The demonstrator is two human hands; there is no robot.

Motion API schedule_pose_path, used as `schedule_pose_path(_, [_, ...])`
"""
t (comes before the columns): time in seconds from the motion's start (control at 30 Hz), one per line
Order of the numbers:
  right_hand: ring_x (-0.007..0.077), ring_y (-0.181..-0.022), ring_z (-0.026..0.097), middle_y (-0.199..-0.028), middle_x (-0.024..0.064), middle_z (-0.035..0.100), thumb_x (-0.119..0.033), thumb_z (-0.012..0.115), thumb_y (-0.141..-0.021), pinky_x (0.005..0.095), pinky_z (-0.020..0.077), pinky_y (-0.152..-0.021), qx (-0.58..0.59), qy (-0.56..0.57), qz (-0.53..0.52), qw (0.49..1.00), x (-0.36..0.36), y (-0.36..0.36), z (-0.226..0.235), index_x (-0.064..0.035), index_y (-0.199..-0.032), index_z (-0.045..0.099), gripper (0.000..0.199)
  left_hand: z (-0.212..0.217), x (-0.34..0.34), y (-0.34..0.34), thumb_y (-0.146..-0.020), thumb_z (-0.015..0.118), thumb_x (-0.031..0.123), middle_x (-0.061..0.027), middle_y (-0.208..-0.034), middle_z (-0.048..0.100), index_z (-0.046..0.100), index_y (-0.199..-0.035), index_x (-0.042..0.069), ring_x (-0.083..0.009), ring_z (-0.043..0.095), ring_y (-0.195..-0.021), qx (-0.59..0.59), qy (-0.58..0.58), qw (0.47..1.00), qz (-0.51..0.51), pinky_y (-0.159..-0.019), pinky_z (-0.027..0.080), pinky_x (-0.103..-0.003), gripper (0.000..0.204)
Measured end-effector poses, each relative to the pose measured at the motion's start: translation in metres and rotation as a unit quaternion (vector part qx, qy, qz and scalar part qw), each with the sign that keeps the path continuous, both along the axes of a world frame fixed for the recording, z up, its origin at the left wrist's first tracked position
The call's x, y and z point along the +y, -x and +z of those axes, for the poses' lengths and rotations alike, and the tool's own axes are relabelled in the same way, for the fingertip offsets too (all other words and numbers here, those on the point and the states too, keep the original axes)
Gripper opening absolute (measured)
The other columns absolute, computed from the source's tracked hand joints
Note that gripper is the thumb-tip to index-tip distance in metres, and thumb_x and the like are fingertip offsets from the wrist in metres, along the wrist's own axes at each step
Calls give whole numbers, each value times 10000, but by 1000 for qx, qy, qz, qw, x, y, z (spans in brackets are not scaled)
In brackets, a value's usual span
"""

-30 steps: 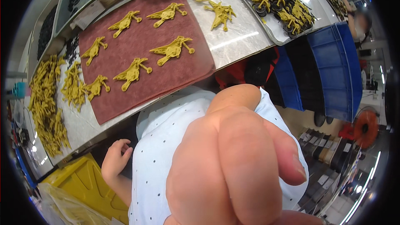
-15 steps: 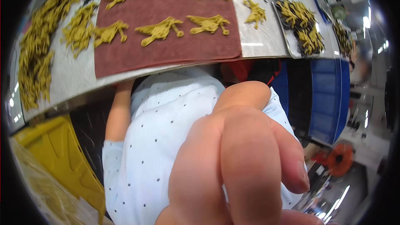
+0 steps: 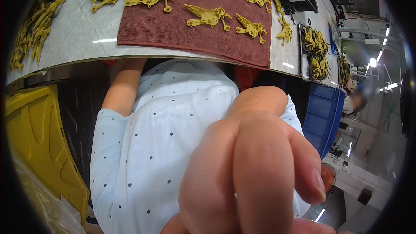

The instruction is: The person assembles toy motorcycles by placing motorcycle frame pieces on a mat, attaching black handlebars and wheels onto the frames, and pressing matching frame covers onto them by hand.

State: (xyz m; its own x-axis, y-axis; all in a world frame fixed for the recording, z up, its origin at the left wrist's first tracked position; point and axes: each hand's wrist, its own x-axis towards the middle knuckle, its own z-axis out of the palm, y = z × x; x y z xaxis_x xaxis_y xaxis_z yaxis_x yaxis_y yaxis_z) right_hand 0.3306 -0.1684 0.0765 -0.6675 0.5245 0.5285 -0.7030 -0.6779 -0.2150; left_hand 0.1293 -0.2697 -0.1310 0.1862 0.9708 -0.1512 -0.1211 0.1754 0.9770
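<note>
My right hand fills the lower middle of the picture, very close to the lens. Its fingers are bunched together and curled, and whatever they touch is out of sight. My left forearm runs up beside my dotted white shirt, and its hand is hidden under the table edge. On the table lies a dark red towel with several ochre, bird-like figurines spread on it. Neither hand touches them.
More ochre figurines are heaped at the table's left end and in a metal tray at the right. A yellow bin stands at my lower left, a blue crate at my right. A blurred person is farther right.
The view has swung, so the table now sits along the top. My left hand, seen open at the lower left a second ago, has gone up under the table edge. My right hand stays at the lens.
</note>
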Motion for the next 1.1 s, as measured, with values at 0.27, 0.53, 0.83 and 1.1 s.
schedule_pose_path(0.27, [206,-822,525,-837,97,493,-179,636,-842,289,446,-684,-26,10,-22,999,27,29,3,-7,-914,514,223,8,60,-1,-837,617,145,-177,-867,581,604,-1055,-21,-243,585,-713,-138,-65,988,26,-678,487,-312,274])
schedule_pose_path(0.53, [202,-806,525,-815,91,492,-152,641,-833,288,445,-666,-29,10,-121,992,74,38,9,-16,-889,521,190,32,150,-9,-840,612,146,-176,-864,571,602,-1050,-24,-228,578,-693,-265,-116,957,-23,-662,483,-298,271])
schedule_pose_path(0.83, [198,-788,525,-790,83,491,-121,647,-823,287,443,-645,-33,23,-216,976,90,24,24,-27,-860,529,156,69,201,-57,-843,606,148,-174,-861,560,600,-1044,-28,-211,570,-671,-409,-134,901,-52,-643,479,-283,268])
schedule_pose_path(1.1, [195,-771,525,-768,77,490,-94,653,-814,285,443,-627,-16,19,-229,973,71,-2,26,-37,-835,536,131,104,190,-124,-846,600,150,-173,-858,550,598,-1039,-32,-196,563,-651,-506,-179,844,-16,-626,475,-269,265])
